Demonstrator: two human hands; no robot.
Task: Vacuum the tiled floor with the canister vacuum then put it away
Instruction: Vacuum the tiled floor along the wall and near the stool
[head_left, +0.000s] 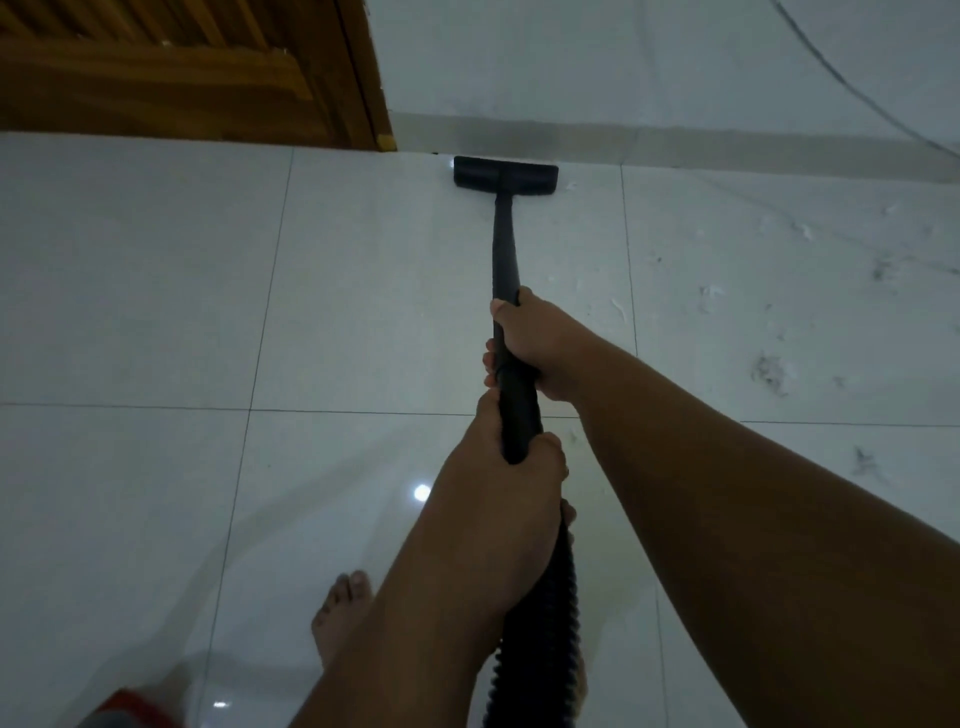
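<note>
A black vacuum wand (504, 244) runs away from me across the white tiled floor (156, 291). Its flat black floor nozzle (505, 175) lies on the tiles right against the base of the far wall. My right hand (535, 345) grips the wand higher up, fingers wrapped around it. My left hand (504, 478) holds the wand's lower end, where the ribbed black hose (540, 639) begins and drops out of the bottom of the view. The canister itself is out of sight.
A wooden door (182, 73) stands at the far left beside the white wall. Scraps of dust and debris (769, 371) are scattered on the tiles to the right. A thin cord (841, 78) hangs along the wall. My bare foot (340, 613) is at lower left, a red object (135, 709) beside it.
</note>
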